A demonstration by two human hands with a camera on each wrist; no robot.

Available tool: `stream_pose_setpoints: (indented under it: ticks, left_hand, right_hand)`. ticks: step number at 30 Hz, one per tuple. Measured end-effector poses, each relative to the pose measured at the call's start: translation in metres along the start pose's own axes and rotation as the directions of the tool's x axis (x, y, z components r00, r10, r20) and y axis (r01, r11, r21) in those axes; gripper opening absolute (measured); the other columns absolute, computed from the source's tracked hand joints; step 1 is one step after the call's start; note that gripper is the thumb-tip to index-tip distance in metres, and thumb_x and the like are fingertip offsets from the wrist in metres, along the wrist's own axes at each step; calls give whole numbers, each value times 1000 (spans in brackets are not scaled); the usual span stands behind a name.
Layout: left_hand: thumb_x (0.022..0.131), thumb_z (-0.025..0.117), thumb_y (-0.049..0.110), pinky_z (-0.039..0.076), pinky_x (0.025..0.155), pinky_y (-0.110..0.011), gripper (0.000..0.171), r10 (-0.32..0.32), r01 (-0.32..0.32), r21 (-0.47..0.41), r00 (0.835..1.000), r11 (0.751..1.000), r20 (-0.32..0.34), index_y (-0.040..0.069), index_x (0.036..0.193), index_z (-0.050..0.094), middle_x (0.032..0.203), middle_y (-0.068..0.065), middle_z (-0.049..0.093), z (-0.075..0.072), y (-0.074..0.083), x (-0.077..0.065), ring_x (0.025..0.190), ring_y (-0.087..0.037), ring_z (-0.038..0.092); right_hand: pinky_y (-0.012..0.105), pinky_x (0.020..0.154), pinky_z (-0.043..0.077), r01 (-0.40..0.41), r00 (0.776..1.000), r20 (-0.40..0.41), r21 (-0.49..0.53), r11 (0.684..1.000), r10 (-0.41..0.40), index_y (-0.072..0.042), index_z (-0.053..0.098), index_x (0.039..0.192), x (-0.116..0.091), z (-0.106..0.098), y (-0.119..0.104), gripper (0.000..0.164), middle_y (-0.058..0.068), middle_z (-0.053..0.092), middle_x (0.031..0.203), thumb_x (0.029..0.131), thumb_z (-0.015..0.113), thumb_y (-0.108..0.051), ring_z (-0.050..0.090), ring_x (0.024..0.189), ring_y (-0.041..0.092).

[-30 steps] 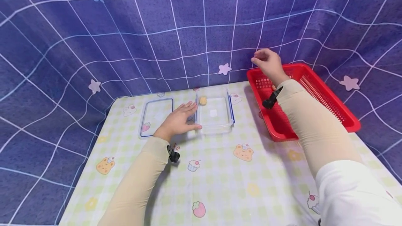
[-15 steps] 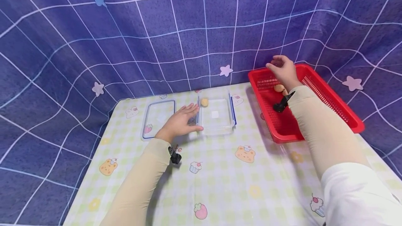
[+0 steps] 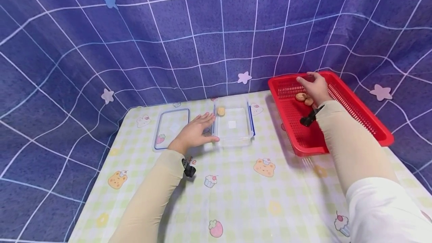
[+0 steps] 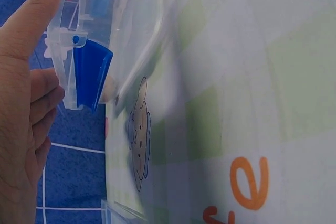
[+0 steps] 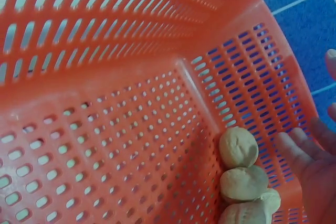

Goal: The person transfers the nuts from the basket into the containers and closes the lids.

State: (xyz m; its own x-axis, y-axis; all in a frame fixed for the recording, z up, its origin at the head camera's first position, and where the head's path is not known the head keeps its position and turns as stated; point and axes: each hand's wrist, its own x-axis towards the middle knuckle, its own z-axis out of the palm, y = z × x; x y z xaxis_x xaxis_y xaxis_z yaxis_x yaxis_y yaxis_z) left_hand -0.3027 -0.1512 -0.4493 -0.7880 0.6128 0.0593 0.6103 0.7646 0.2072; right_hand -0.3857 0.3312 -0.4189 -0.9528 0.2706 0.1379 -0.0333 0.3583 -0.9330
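My left hand rests against the left side of a clear plastic food container, fingers and thumb spread along its rim. A blue latch hangs beside those fingers in the left wrist view. One tan walnut lies in the container's back left corner. My right hand is over the back of a red perforated basket, fingers loosely bent and holding nothing. Below it, several walnuts lie in a row along the basket's end wall. The hand partly hides them in the head view.
A clear lid with a blue seal lies flat left of the container. The patterned tablecloth covers the table. A blue curtain with white grid lines hangs right behind the table's back edge.
My right hand has moved right and down, from above the basket's back left corner to over the walnuts. The left hand stays at the container.
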Motion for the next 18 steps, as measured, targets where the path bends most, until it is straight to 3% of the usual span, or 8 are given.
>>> stream_pose_setpoints:
  ticks: [3,5,7,9,12,14,16,18]
  left_hand:
    - [87,63,69,10,127,-41,99,-3,3,1,1000,1000,1,6,157,34,164,-5,29,0,0,0,155,-22,17]
    - [87,63,69,10,127,-40,99,-6,6,0,1000,1000,-2,7,158,33,164,-5,29,-1,1,0,155,-22,17]
    - [87,63,69,10,127,-40,98,-6,6,-2,1000,1000,-6,7,158,33,164,-5,29,-3,1,0,154,-22,17]
    - [87,64,68,10,127,-41,98,-5,5,-3,1000,1000,-2,7,157,33,164,-5,29,-4,1,0,154,-23,18]
    - [87,63,68,12,127,-43,98,3,-3,-6,1000,1000,3,7,157,34,163,-7,30,-4,1,-1,154,-25,19]
    - [87,63,69,12,127,-43,98,6,-6,-6,1000,1000,5,7,157,34,163,-8,30,-4,1,-2,154,-25,20]
    - [88,62,69,12,127,-43,98,5,-5,-4,1000,1000,3,7,157,34,163,-8,31,-4,1,-3,154,-25,20]
    - [88,62,69,12,127,-43,98,2,-2,-4,1000,1000,0,6,157,35,163,-8,31,-3,1,-3,154,-25,20]
  right_hand:
    - [16,81,49,-3,1000,9,-31,1000,3,0,43,150,0,-1,4,78,10,55,125,94,66,-50,54,96,7]
    - [16,60,51,-30,999,31,27,999,29,0,41,150,1,-1,5,80,5,56,105,93,68,-49,53,74,2]
    - [19,46,50,-46,998,43,31,998,45,-1,40,150,2,-1,8,82,-1,51,100,93,68,-51,48,62,-1]
    - [20,48,51,-64,997,53,22,998,63,-1,38,151,2,-1,11,83,3,54,104,92,67,-53,53,66,4]
    - [17,75,48,-37,998,48,-92,995,41,1,40,151,1,0,15,83,16,55,131,94,64,-54,56,102,17]
    - [17,80,46,-27,997,62,-146,989,36,3,40,150,0,0,19,82,24,52,140,95,64,-52,52,112,23]
    - [20,72,50,-24,996,86,-171,985,39,5,40,149,1,0,22,80,27,51,139,95,65,-48,58,100,24]
    - [22,58,52,-32,992,111,-186,982,53,6,40,148,3,-1,25,78,27,51,134,95,67,-43,61,78,17]
